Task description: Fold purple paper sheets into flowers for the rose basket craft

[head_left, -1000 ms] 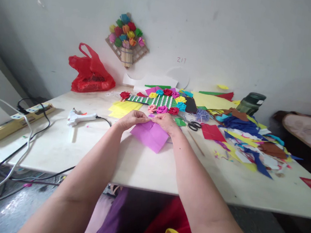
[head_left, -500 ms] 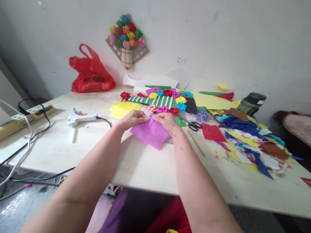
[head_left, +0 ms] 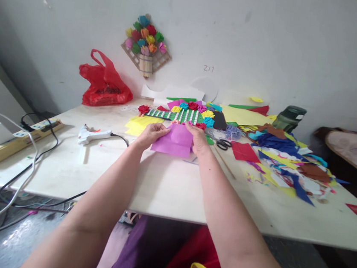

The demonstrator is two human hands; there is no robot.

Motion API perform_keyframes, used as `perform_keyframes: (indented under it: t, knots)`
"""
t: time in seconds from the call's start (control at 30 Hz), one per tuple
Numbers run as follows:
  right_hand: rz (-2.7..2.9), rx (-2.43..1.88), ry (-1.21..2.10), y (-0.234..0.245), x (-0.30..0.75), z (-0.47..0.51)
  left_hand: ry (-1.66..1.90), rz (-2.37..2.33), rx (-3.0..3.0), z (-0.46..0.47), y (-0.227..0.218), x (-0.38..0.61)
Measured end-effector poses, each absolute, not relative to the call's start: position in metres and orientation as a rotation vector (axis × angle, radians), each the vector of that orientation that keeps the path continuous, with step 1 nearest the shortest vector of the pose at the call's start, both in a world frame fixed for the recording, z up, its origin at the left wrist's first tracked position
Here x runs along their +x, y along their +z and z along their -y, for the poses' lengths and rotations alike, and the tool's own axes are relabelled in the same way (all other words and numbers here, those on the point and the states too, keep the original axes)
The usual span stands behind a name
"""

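A sheet of purple paper [head_left: 174, 141] is held spread between my two hands above the table. My left hand [head_left: 151, 135] pinches its left edge. On the opposite edge, my right hand [head_left: 199, 140] grips near the top corner, its thumb on the front and some fingers hidden behind. Just beyond the sheet lies a green guitar-shaped piece [head_left: 185, 116] with white strips, edged with colourful paper roses; the sheet covers part of the nearest ones. Black-handled scissors [head_left: 223, 144] and a thin wooden stick [head_left: 225, 162] rest to the right of my right hand.
A white glue gun [head_left: 96, 136] and yellow paper [head_left: 139, 125] lie left of my hands. A power strip [head_left: 33, 130] with cables sits far left. Behind are a red plastic bag [head_left: 107, 83] and, right, a green bottle [head_left: 289, 119]. Paper scraps [head_left: 291, 160] pile up on the right.
The purple paper was pinched together at its top with a corner pointing down; now it is opened out flat and squared up. My hands have moved slightly apart to its sides.
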State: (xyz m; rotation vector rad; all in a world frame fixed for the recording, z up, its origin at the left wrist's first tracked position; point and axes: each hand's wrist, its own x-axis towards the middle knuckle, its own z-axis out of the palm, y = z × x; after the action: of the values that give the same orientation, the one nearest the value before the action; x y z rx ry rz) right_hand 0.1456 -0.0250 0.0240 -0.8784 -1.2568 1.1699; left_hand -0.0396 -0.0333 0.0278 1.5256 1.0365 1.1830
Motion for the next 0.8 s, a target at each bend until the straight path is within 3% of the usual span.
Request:
perform_keyframes:
  t: [0.8]
  knots:
    - [1.431, -1.010, 1.133, 0.0183, 0.1423, 0.0264, 1.125, -1.121, 1.503, 0.0296, 0.0225, -0.0443]
